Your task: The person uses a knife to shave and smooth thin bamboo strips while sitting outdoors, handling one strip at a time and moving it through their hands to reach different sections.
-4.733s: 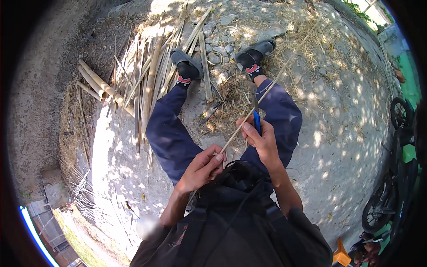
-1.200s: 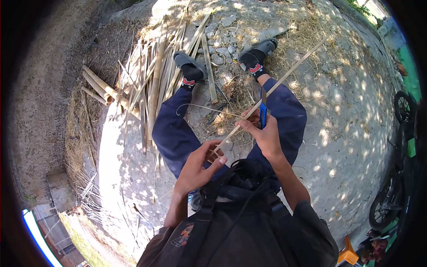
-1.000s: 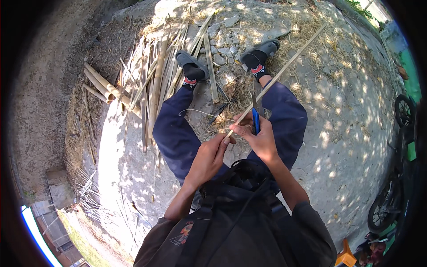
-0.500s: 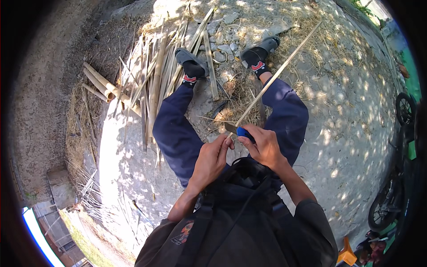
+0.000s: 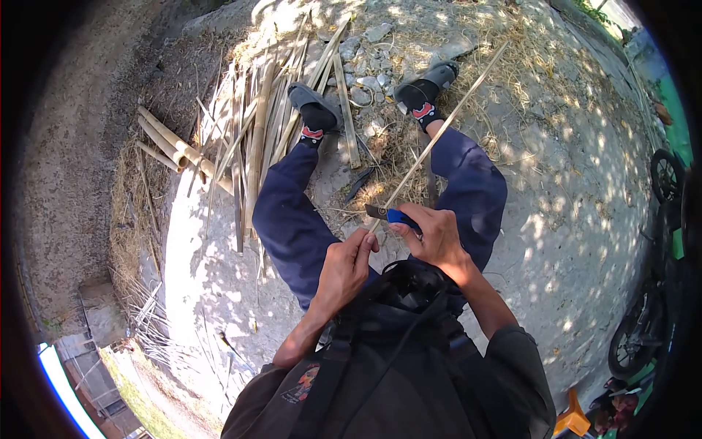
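A long thin bamboo strip (image 5: 446, 123) slants from my lap up to the far right, past my right foot. My left hand (image 5: 345, 265) pinches its near end between the fingers. My right hand (image 5: 436, 235) grips a knife with a blue handle (image 5: 401, 216), and the dark blade (image 5: 376, 211) lies against the strip just beyond my left fingers. I sit on the ground with both legs in dark blue trousers stretched forward. Black sandals are on my feet.
A heap of split bamboo slats (image 5: 257, 130) and a few round bamboo poles (image 5: 170, 143) lie left of my left leg. Shavings and stones (image 5: 369, 80) lie between my feet. Motorbike wheels (image 5: 664, 174) stand at the right rim. A wall (image 5: 58, 183) runs along the left.
My hands have drawn closer to my body. The knife has turned from upright to lying across the strip, and the strip's far end has swung a little to the right.
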Available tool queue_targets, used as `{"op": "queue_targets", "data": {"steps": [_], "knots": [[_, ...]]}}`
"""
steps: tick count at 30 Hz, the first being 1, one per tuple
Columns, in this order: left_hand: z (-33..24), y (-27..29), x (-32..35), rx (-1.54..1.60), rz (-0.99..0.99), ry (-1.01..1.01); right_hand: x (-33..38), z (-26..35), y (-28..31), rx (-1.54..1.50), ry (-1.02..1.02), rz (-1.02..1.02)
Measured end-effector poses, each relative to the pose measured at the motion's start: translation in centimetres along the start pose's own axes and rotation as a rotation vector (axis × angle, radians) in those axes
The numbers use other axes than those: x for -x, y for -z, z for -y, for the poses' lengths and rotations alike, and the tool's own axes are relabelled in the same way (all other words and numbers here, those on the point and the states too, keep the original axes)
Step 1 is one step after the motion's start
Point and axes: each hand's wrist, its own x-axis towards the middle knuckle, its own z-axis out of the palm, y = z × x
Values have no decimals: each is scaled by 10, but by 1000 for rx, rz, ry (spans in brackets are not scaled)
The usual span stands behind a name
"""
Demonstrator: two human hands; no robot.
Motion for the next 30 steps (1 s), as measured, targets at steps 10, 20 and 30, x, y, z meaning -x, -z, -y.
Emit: {"op": "queue_targets", "data": {"steps": [10, 20, 30], "knots": [[6, 9, 6, -23, -82, -9, -7, -7, -20, 13, 42, 7], [14, 36, 39, -75, -1, 139, -36, -69, 34, -52, -207, -74], [14, 23, 17, -41, -1, 176, -10, -16, -3, -140, -104, 232]]}}
